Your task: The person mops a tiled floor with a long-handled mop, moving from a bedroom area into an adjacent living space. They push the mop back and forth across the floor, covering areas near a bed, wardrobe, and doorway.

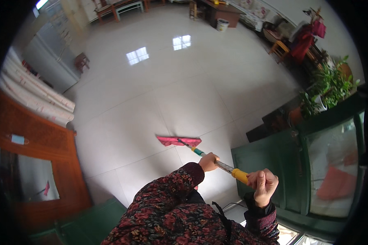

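My left hand (208, 162) is closed around the metal pole (224, 167) of a flat mop, partway along it. My right hand (262, 185) grips the yellow handle end (240, 175) of the same pole, thumb up. The pole slants away to the upper left, past a green and yellow collar (198, 151). At its far end the pink mop head (178, 141) rests on the pale tiled floor (135, 122). Floral sleeves cover both my arms.
Green doors with glass (263, 165) stand at the right, beside potted plants (331, 81). A wooden cabinet (66, 159) with a mirror is on the left, near a refrigerator (53, 61) and small stool (81, 61). A bucket (222, 25) stands by a desk (230, 13) farther off.
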### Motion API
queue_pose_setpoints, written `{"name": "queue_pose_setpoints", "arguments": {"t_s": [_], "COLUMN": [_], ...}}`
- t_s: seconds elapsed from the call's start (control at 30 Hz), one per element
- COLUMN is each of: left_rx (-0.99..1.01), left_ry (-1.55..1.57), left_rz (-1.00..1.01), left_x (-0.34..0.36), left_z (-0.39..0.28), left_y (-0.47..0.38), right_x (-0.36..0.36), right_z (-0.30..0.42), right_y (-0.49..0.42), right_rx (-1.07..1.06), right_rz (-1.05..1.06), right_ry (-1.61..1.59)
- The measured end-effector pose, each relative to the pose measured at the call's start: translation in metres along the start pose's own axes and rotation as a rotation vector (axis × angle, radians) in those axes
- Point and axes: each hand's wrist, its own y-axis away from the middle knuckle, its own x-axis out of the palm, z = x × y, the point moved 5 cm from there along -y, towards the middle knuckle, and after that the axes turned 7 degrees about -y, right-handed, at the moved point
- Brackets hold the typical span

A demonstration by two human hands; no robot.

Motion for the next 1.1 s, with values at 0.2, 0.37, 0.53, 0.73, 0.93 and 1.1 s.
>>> {"name": "queue_pose_setpoints", "arguments": {"t_s": [0.2,0.37,0.53,0.73,0.93,1.1], "left_rx": [-0.248,-0.41,-0.609,-0.734,-0.587,-0.47], "left_ry": [-0.081,-0.176,-0.246,-0.246,-0.173,-0.037], "left_rz": [-0.14,-0.362,-0.431,-0.53,-0.642,-0.686], "left_x": [-0.064,-0.099,-0.098,-0.063,-0.006,0.028], "left_z": [0.069,0.102,0.101,0.078,0.028,-0.035], "left_y": [0.101,0.197,0.263,0.26,0.175,0.101], "right_x": [0.088,0.165,0.205,0.18,0.091,0.024], "right_z": [-0.022,-0.042,-0.044,-0.045,-0.029,0.015], "right_y": [-0.003,0.01,0.026,0.021,-0.018,-0.044], "right_rx": [0.076,0.221,0.219,0.124,0.211,0.118], "right_rz": [0.302,0.54,0.8,0.906,0.823,0.855], "right_ry": [-0.058,-0.175,-0.077,0.011,-0.068,0.034]}}
